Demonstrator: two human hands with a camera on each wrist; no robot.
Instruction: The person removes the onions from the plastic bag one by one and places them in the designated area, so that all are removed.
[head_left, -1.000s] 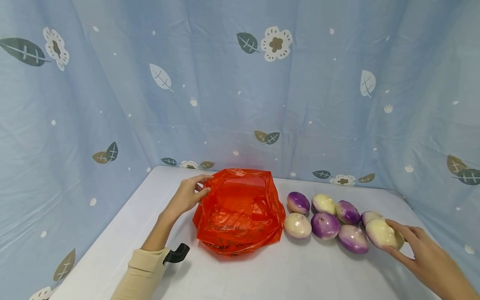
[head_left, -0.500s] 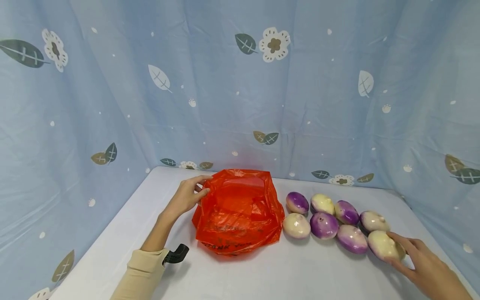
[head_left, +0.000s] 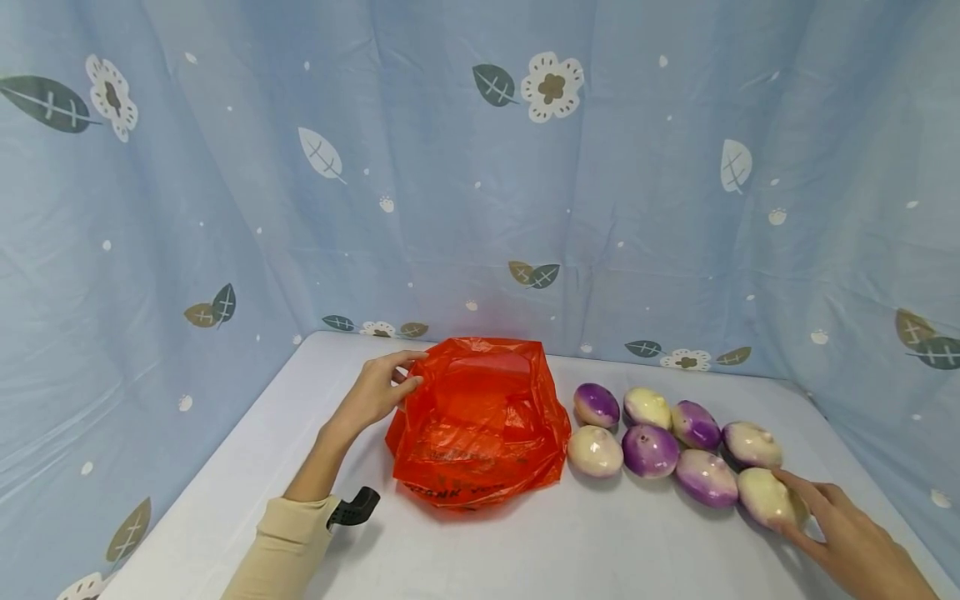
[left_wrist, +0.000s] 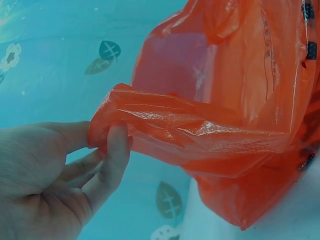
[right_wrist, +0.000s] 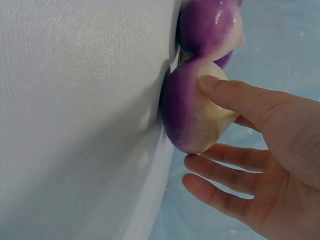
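My left hand point(head_left: 377, 390) pinches the left rim of a red plastic bag point(head_left: 480, 492), its mouth open toward me. In the left wrist view, thumb and fingers hold a folded flap of the bag point(left_wrist: 200, 125). At the right, my right hand point(head_left: 855, 533) holds a glossy purple-and-white turnip point(head_left: 767, 493) at the end of the front row. In the right wrist view, the thumb lies on the pale side of this turnip point(right_wrist: 185, 110), the other fingers spread around the far side and below. It sits close against the white table, alongside another turnip point(right_wrist: 207, 27).
Several more turnips stand in two rows between bag and right hand, including a dark purple one point(head_left: 650, 451) and a pale one point(head_left: 595, 451). A black wrist mount point(head_left: 356, 507) sits at the left sleeve. A patterned blue curtain point(head_left: 450, 167) surrounds the white table point(head_left: 525, 550).
My right hand has lowered its turnip slightly toward me, to the front row's end, uncovering the turnip behind it. My left hand and the bag have stayed put.
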